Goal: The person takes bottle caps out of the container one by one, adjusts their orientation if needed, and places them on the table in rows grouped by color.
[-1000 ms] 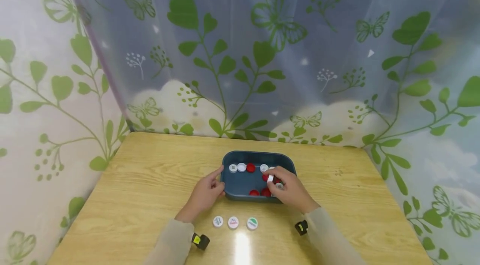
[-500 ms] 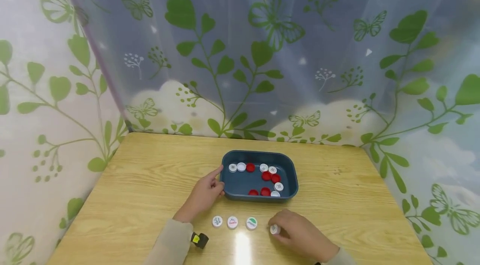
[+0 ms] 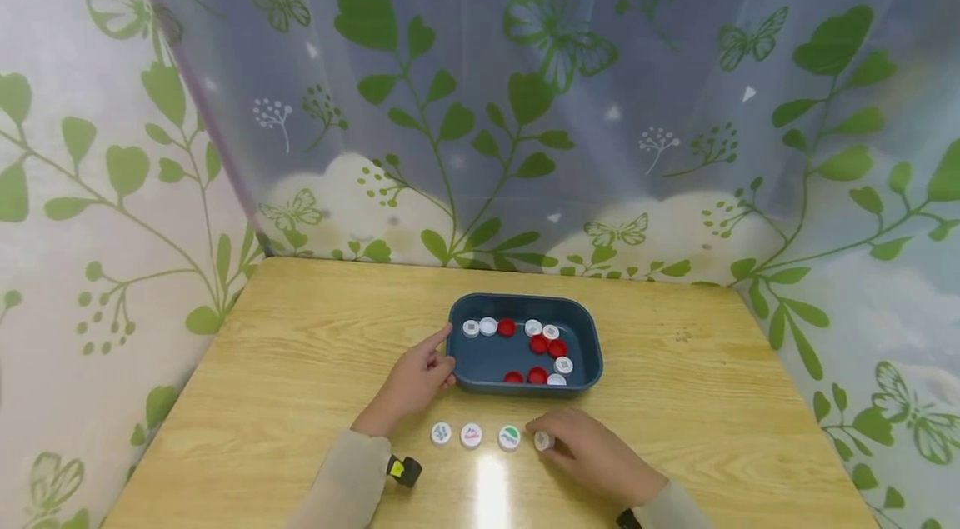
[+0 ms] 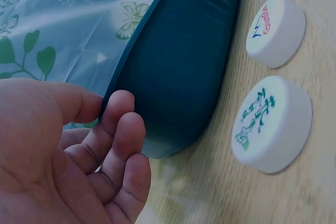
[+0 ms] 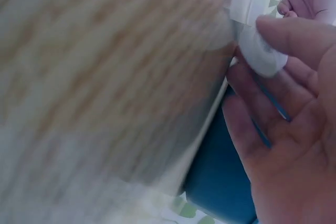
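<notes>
My left hand (image 3: 411, 383) holds the left end of a dark blue plastic tray (image 3: 487, 389); in the left wrist view one digit touches the rim and the other fingers (image 4: 128, 135) curl by the end wall. In front of the tray, my right hand (image 3: 588, 450) pinches a white bottle cap (image 3: 543, 441), low over or on the table, I cannot tell which. To its left lie three white bottle caps in a row: one with a green print (image 3: 509, 437), one with red lettering (image 3: 471, 435), one with a tree-like print (image 3: 441, 433).
Inside the tray are several red bottle caps (image 3: 537, 376) and white bottle caps (image 3: 563, 365), mostly toward the right and back. A wood-grain table (image 3: 322, 321) bears everything. Behind it hangs a leaf-and-butterfly patterned curtain (image 3: 480, 179).
My right hand has carried the white bottle cap out of the tray toward the table front, then slightly left toward the row. My left hand has stayed at the tray's left end.
</notes>
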A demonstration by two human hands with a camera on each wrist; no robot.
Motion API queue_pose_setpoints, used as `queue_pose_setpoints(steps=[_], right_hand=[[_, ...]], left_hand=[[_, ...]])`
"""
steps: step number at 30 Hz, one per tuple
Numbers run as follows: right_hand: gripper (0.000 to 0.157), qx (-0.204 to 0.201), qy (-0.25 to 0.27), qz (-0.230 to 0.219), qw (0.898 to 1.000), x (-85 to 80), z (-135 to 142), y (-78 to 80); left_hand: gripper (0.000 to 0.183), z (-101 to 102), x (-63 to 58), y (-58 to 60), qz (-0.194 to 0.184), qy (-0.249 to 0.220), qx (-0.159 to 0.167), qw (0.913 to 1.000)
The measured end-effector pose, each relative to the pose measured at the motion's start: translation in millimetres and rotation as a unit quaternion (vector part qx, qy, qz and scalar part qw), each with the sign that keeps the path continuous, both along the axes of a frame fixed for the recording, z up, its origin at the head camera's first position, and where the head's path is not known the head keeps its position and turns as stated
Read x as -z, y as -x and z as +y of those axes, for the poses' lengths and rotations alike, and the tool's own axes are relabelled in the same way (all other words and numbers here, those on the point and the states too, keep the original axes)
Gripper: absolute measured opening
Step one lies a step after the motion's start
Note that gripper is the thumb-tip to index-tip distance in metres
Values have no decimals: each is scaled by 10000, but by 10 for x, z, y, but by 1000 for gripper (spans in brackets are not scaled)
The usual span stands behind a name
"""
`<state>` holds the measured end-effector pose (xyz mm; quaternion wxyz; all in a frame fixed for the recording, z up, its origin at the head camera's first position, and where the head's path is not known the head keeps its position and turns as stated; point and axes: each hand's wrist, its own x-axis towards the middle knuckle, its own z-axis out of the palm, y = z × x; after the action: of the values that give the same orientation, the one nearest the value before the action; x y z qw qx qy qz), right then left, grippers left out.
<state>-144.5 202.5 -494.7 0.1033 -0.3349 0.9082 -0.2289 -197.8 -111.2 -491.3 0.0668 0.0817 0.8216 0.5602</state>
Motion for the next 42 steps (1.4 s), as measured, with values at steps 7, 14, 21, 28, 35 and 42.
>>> queue_pose_setpoints(steps=[7, 14, 21, 28, 35, 42], right_hand=[[33, -10, -291, 691, 9972, 13, -16, 38], [22, -120, -403, 819, 9958, -21, -35, 19], [20, -148, -491, 774, 9957, -65, -52, 67], [22, -112, -423, 803, 9958, -75, -52, 32], [25, 115, -608, 800, 9949, -199, -66, 21], [23, 971, -170, 1660, 9812, -548, 27, 318]], left_hand=[[61, -12, -13, -12, -46, -113, -16, 9999], [61, -12, -19, -9, -86, -146, 50, 9998], [62, -5, -25, 12, -101, -112, -31, 9999], [62, 12, -24, 19, -168, -88, -29, 9998], [62, 10, -8, 24, -197, -133, 15, 9997], [62, -14, 33, 38, -239, -133, -45, 9996]])
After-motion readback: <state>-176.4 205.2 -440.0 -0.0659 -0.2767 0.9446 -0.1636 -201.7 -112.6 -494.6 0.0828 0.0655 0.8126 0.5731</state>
